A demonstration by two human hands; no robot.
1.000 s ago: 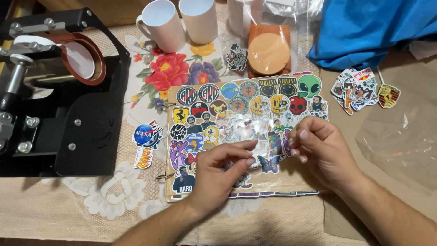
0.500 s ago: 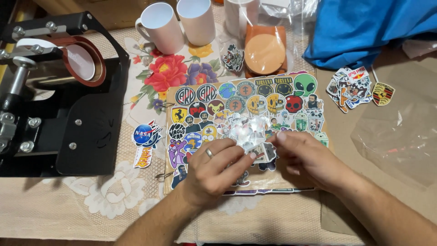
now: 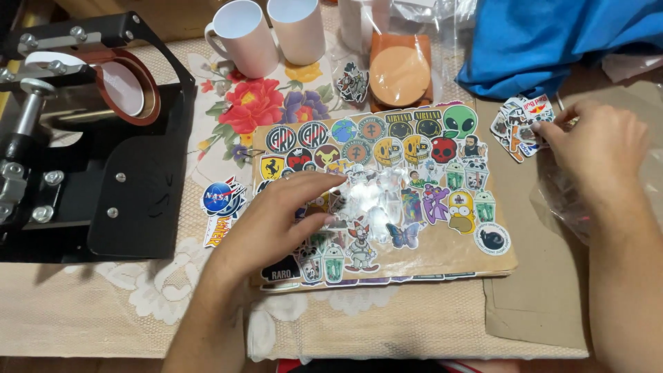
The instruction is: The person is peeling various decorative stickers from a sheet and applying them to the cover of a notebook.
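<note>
I see the left hand (image 3: 280,221) lying palm down on the sticker board (image 3: 383,200), forearm entering from the bottom edge and angled up to the right. Its fingers (image 3: 324,181) are stretched loosely, spread a little, and point right toward a glossy clear patch (image 3: 369,197) at the board's middle; the fingertips touch or nearly touch that patch. The hand grips nothing that I can make out.

The right hand (image 3: 597,148) is well apart from the left, off the board's right edge. Its forearm runs up along the right side of the frame, wrist bent so the fingers point left. The fingers are curled narrow at a small sticker pile (image 3: 521,124) on the brown paper (image 3: 535,290); whether they pinch a sticker I cannot tell. A clear plastic bag (image 3: 563,200) lies under the wrist.

The board is a brown rectangle covered in stickers, long axis left to right, tilted slightly, lying flat on the counter (image 3: 387,324).

Beyond it: two loose stickers (image 3: 222,207) just left of the board, a black mug press (image 3: 90,138) further left, two white mugs (image 3: 269,34) at the top, an orange round pad (image 3: 399,74) beside them, and blue cloth (image 3: 552,41) at the top right.
</note>
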